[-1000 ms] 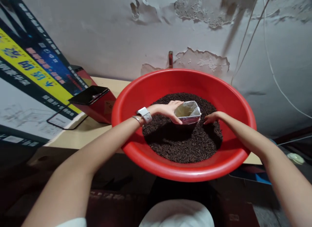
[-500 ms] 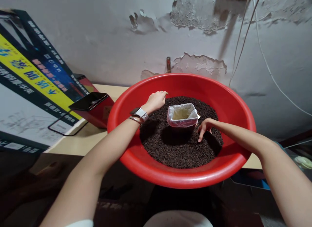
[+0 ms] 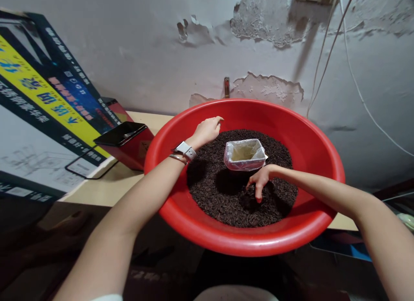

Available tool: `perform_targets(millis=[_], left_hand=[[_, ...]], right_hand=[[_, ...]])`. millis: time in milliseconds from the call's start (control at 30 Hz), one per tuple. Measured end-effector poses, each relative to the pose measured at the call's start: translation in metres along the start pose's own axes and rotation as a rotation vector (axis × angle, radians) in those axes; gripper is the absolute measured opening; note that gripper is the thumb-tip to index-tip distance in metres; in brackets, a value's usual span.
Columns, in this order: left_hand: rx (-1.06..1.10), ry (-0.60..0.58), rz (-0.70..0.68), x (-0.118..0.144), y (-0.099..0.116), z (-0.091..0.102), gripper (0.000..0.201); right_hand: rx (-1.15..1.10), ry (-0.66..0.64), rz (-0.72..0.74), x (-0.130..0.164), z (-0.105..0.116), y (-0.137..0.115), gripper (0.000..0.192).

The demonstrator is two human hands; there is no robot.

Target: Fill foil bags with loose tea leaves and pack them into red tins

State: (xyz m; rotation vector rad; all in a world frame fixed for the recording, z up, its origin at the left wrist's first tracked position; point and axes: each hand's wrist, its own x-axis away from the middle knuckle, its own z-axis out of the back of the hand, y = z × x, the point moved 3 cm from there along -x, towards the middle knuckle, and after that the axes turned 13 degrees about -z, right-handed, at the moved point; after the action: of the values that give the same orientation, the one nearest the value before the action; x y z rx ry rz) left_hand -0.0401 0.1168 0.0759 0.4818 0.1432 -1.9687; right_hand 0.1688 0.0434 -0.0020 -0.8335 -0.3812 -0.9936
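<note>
Right hand (image 3: 261, 180) angles down, fingers spread, touching dark pellets (image 3: 215, 202) at five o'clock from the plastic-lined container (image 3: 243, 164) inside the red basin (image 3: 246, 247); left hand (image 3: 208, 130) bends at ten, grip unclear

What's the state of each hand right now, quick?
Left hand: nothing visibly held; open or closed cannot be told.
Right hand: open, fingers at the pellets.

Your lighting is uneven: dark shadows lie across the grains (image 3: 220, 206), soft glare marks the red basin (image 3: 258, 245), wide-angle stretching distorts your frame edges.
</note>
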Motion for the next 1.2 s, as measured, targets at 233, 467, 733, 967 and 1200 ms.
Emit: perform_targets(millis=[233,467,733,967,1200], left_hand=[[0.037,0.031,-0.005,0.0,0.005,0.003,0.042],[0.055,0.032,0.008,0.001,0.011,0.009,0.041],[0.071,0.011,0.017,0.002,0.016,0.011,0.041],[0.083,0.014,0.013,0.001,0.016,0.01,0.041],[0.086,0.008,-0.008,0.001,0.016,0.008,0.041]], right_hand=[[-0.119,-0.057,0.234,0.027,0.02,-0.037,0.038],[-0.643,0.176,0.316,0.04,0.053,-0.035,0.028],[-0.96,0.583,0.286,0.027,0.07,-0.029,0.038],[-0.894,0.764,0.313,0.018,0.075,-0.019,0.045],[-0.797,0.82,0.318,0.013,0.074,-0.015,0.046]])
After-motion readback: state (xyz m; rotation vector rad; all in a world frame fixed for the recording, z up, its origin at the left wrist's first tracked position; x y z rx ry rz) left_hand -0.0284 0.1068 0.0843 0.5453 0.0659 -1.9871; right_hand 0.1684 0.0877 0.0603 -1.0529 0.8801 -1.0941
